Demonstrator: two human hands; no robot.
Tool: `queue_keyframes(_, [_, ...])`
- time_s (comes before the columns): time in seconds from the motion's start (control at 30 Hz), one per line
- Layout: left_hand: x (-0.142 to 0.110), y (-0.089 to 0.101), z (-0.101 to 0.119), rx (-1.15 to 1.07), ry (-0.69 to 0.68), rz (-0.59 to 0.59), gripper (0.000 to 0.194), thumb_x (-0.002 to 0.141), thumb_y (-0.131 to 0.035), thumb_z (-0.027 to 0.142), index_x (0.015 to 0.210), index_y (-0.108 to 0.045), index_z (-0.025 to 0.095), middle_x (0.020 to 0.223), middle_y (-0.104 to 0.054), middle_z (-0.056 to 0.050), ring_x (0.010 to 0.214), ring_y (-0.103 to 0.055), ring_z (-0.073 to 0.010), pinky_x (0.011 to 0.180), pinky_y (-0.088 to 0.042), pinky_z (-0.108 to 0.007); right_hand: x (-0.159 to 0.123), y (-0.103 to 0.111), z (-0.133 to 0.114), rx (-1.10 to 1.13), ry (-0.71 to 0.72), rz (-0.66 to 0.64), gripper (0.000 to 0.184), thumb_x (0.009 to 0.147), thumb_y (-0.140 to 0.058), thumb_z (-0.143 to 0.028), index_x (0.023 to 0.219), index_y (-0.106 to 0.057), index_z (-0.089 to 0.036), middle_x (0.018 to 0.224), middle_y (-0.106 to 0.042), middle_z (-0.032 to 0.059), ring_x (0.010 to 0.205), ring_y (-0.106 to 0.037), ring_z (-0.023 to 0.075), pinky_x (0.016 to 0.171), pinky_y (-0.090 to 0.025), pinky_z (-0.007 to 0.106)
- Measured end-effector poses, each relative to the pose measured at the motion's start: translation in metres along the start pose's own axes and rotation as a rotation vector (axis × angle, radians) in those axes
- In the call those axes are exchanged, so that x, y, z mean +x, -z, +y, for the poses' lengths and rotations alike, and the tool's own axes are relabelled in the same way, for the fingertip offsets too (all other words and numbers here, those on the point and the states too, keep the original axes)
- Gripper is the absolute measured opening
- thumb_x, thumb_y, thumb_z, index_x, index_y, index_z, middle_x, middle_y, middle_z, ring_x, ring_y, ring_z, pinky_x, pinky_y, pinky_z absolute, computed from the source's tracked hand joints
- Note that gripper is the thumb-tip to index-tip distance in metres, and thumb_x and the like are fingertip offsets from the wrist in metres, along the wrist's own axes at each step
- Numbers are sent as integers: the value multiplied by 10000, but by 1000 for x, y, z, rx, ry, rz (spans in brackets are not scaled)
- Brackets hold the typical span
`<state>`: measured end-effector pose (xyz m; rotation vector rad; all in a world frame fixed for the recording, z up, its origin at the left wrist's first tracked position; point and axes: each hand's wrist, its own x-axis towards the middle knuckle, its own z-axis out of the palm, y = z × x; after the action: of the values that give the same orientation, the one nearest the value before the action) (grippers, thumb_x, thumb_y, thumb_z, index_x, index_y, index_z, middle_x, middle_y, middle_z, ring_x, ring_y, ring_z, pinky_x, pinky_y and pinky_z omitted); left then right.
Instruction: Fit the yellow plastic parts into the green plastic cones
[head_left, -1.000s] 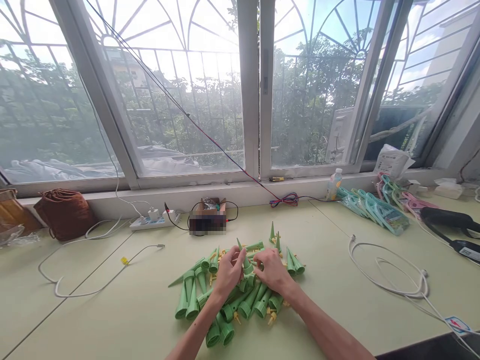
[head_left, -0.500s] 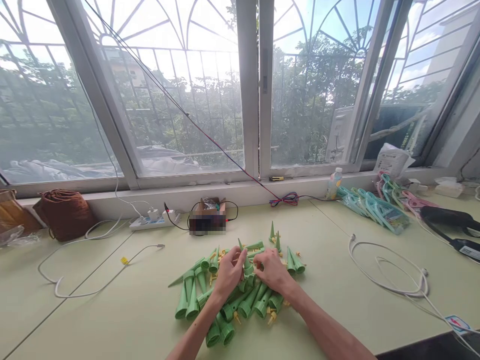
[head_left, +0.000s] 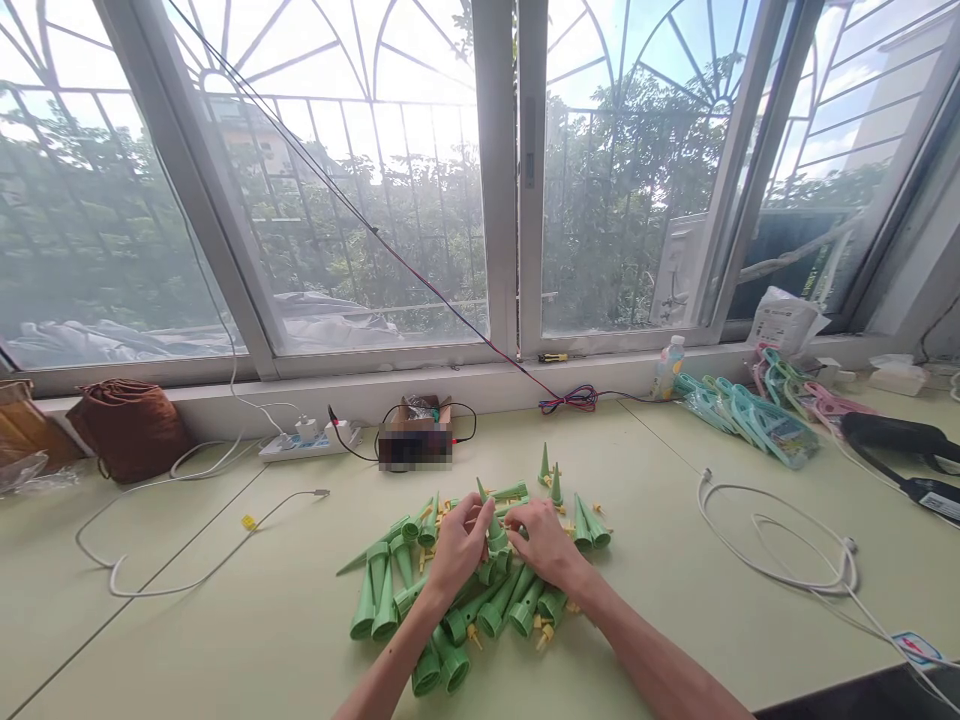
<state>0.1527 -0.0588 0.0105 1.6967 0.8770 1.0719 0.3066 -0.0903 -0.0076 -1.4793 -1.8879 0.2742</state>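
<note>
My left hand (head_left: 456,548) is closed round a green plastic watering spike (head_left: 494,532), its pointed tip showing above the thumb. Close against the spike's right side, my right hand (head_left: 541,538) has its fingers pinched together; whatever small part they hold is mostly covered. Beneath and around both hands lies a pile of similar hollow green spikes (head_left: 491,612), many with open round ends facing me. Small yellow valve pieces (head_left: 545,636) are scattered among them. A couple of spikes (head_left: 545,462) stand point up just beyond my right hand.
A power strip (head_left: 307,446) and a small box (head_left: 426,408) sit by the sill. White cables (head_left: 776,490) coil at right, another cable (head_left: 225,545) at left. A bottle (head_left: 667,368), teal plastic items (head_left: 765,420) and a brown pouch (head_left: 131,430) line the back.
My right hand has shifted very slightly at the spike. My left hand and the pile look the same.
</note>
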Motion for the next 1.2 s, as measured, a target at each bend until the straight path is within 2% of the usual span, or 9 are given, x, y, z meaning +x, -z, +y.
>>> queue_keyframes(0.17, [0,0,2,-3,-1,-1,315,885,-532,474,745,-452,204,560,-498,64,334,-445,-77,322,-356,-181,0,1,0,38,22,31,110,846,-588,-124,775,-643,-187,766,-659,14,783,-556,194,855,-376,355])
queue_keyframes(0.73, [-1,-1,1,-5,2,-17,340,883,-518,500,733,-434,208,575,-496,65,355,-454,-80,327,-355,-179,0,9,-10,142,94,42,170,825,-542,-47,786,-642,-179,783,-666,29,775,-574,191,775,-436,316])
queue_keyframes(1.2, [-1,-1,0,2,-1,-22,344,881,-516,506,728,-430,210,563,-475,68,362,-457,-84,339,-363,-181,-1,1,-2,133,95,36,169,850,-514,-85,825,-653,-178,800,-657,41,776,-558,194,723,-430,300])
